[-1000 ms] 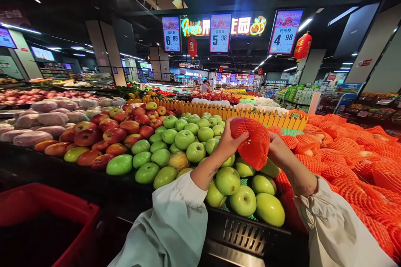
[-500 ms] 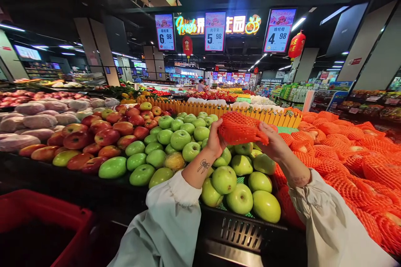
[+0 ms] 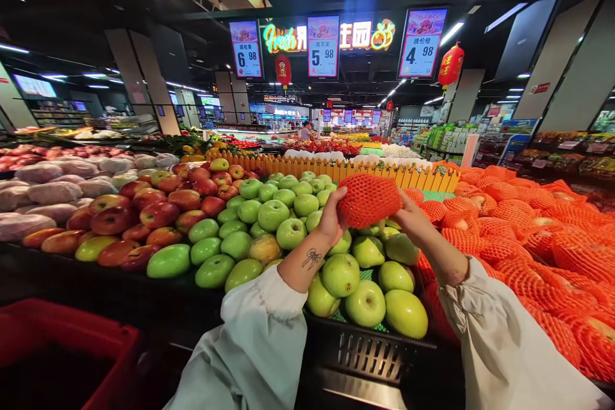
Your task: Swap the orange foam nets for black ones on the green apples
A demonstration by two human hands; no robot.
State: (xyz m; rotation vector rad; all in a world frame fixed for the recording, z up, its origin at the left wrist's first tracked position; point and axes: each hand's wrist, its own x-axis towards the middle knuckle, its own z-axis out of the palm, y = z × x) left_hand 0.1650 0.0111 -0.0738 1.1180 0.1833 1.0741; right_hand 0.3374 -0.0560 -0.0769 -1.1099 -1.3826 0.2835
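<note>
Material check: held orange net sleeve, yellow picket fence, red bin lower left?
Net sleeve: likely foamed plastic, matte; stretched-looking mesh with thick strands.
Picket fence: painted wood or plastic, can't tell which; smooth-looking, evenly coloured pointed slats.
Red bin: probably moulded plastic, low sheen; one-colour walls, rounded rim.

Held net (image 3: 369,200): plas. foam mesh, rough, matt
Green apples (image 3: 366,303): smooth, v. glossy
Sleeves (image 3: 262,339): cloth, matt, wrinkled
Basket, left (image 3: 118,341): plas., semi-gloss
Strip, near (image 3: 361,392): metal, shiny
</note>
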